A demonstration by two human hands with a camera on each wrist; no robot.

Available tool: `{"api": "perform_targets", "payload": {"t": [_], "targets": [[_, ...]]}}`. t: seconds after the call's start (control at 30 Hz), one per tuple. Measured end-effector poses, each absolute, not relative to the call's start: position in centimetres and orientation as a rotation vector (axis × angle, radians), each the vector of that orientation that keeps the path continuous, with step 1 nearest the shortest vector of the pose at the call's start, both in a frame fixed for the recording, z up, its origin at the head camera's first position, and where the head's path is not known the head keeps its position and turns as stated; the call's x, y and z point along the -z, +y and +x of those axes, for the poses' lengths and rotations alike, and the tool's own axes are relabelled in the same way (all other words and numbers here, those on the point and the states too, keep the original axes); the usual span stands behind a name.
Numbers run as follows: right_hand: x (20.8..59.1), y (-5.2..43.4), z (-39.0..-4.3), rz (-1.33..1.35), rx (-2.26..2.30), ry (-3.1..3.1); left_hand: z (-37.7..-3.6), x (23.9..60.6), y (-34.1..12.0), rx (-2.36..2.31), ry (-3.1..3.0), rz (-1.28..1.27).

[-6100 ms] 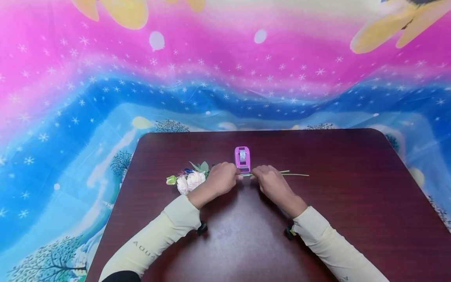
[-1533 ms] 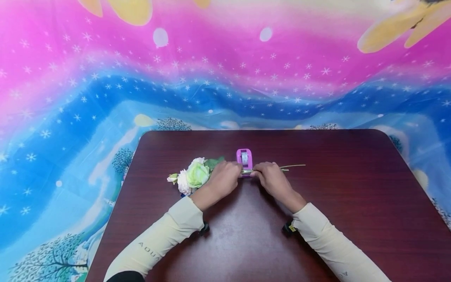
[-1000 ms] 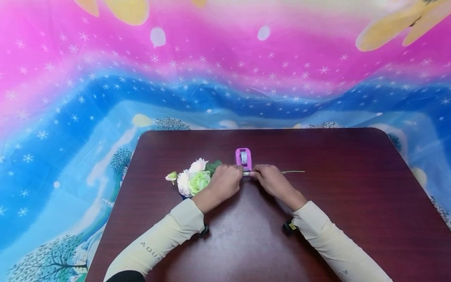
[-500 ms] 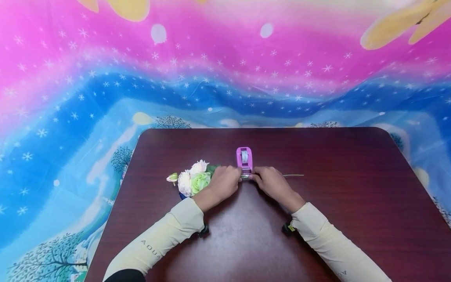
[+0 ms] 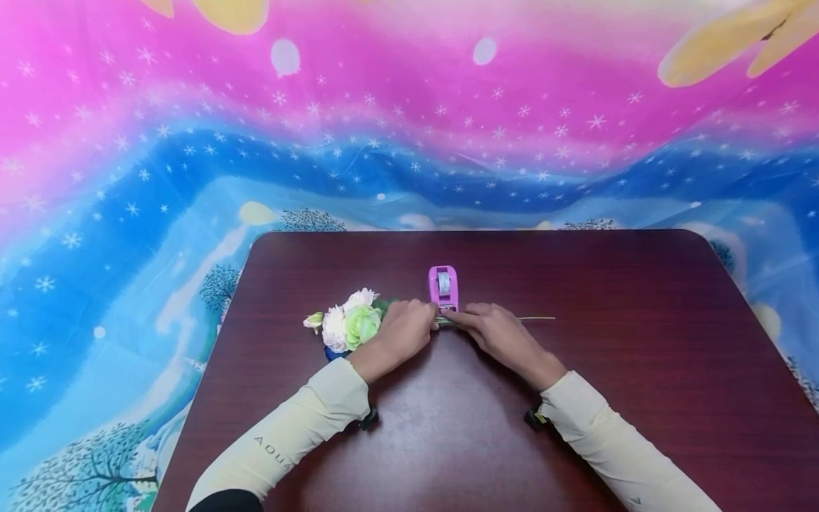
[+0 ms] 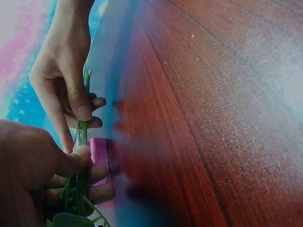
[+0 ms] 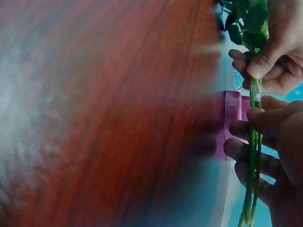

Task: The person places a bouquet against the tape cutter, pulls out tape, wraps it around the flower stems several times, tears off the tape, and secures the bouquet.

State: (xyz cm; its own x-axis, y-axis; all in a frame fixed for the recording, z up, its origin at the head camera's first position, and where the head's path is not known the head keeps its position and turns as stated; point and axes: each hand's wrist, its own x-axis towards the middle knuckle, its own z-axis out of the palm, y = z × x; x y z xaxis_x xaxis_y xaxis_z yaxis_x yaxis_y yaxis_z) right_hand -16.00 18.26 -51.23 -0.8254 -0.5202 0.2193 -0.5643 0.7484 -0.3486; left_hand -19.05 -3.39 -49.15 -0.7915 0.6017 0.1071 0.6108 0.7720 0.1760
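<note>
A bunch of artificial flowers (image 5: 362,325), with white blooms, a light green one and a small bud, lies sideways left of my left hand (image 5: 406,327). That hand grips its green stems (image 7: 250,175) between thumb and curled fingers, just below the leaves (image 7: 255,21). My right hand (image 5: 499,334) pinches the same stems further down, thumb on one side and fingers behind, its index finger stretched toward the left hand. Clear shiny tape (image 7: 255,92) wraps the stems between both hands. Right behind them stands a pink tape dispenser (image 5: 443,284) with a roll in it.
Everything is over a dark red-brown wooden table (image 5: 576,427). Bare stem ends stick out past the right hand. A patterned pink and blue cloth (image 5: 409,142) hangs behind the table's far edge.
Since the earliest frame the bunch has rolled, bringing the light green bloom to the front. In the last half second my right index finger has straightened leftward along the stems.
</note>
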Motion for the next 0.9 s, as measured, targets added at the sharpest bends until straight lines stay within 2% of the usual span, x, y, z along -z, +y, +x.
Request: {"api": "perform_targets", "payload": {"t": [0.47,0.9], "targets": [[51.0,18.5,-17.3,1.067,-0.464,-2.788,-19.7,49.9,-3.0,0.314,-2.958,-0.96],[51.5,19.4,-17.6,1.145,-0.513,-2.832,-19.5,50.4,-2.3,0.389,-3.037,-0.912]]}}
